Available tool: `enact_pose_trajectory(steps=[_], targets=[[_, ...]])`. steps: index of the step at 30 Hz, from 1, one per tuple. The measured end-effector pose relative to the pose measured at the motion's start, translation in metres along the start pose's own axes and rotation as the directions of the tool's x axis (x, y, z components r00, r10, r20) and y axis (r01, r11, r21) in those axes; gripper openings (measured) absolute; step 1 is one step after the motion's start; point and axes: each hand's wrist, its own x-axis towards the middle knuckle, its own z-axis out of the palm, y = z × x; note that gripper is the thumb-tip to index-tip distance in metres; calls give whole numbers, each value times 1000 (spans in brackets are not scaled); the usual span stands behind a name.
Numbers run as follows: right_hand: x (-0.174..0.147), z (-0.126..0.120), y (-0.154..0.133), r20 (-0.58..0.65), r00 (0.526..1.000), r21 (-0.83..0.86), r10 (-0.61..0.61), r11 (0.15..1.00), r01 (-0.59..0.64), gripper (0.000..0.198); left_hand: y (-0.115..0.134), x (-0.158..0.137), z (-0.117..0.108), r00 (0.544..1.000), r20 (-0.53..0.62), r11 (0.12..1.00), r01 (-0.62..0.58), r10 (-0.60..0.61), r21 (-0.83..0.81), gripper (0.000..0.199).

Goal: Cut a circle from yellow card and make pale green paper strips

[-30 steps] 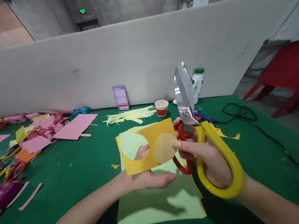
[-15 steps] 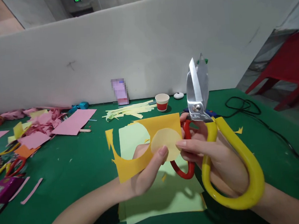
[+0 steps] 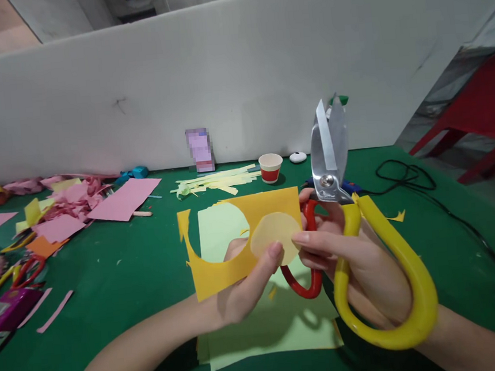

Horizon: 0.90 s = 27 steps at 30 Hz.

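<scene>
My left hand is closed on a piece of orange-yellow paper with a large round cut-out at its left. Its thumb presses a pale yellow paper disc flat against the right part of that sheet. Big scissors with one red and one yellow handle hang on my right hand, blades pointing up and slightly apart. The right thumb and fingertips also pinch the right edge of the disc and sheet. Below both hands lies a stack of pale green paper.
A paper cup, pale paper strips and a phone are near the white partition. Pink paper scraps and a purple tool lie left. A black cable runs along the right.
My left thumb has slid slightly right across the pale disc. Both hands keep their hold on the paper and scissors; the camera view has shifted a little.
</scene>
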Motion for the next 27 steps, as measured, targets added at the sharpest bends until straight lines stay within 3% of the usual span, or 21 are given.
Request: enact_pose_trajectory(steps=[5,12,19,23,27], targets=[[-2,1,2,-33,999,-16,-9,1000,8,30,-6,2,3,997,-38,997,-75,73,-33,38],[-2,3,6,-45,999,-66,-18,998,15,33,-3,2,-3,997,56,991,-58,52,119,36],[-2,2,6,-66,997,-99,-43,994,36,36,5,6,-7,976,97,942,-215,197,256,35],[0,0,10,-10,999,-98,-51,994,49,32,14,6,-11,954,145,909,-296,264,293,30],[4,-4,21,95,985,-146,-144,977,157,17,17,1,-18,971,39,932,-237,236,275,29]])
